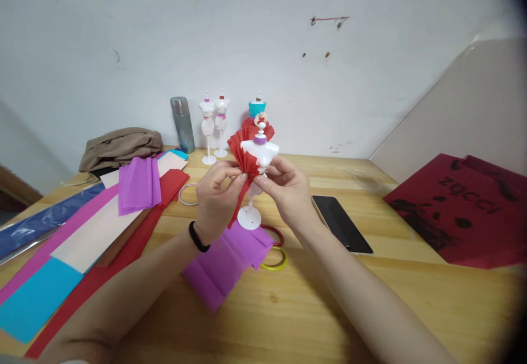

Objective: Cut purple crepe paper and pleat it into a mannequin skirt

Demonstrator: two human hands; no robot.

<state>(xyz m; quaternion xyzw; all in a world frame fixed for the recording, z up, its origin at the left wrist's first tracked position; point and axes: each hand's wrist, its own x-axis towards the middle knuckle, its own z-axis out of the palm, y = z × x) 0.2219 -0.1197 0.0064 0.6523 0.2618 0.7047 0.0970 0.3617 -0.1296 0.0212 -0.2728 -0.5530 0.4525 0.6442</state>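
Red paper (247, 162) | left hand (218, 195): grip pinching it | right hand (291, 191): grip around mannequin (265, 149) | tabletop (403, 292) shows beyond phone (342, 224) edge

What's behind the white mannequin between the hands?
Behind the white mannequin, a figure in a turquoise top shows, then the wall. The figure's base is covered, so unseen.

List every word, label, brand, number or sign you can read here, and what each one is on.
"zacci", on the red bag at the right; the second letter is stylised and might be a q.
The flask bears a faint marking on its lower part, too blurred to read.
I can read no other text.
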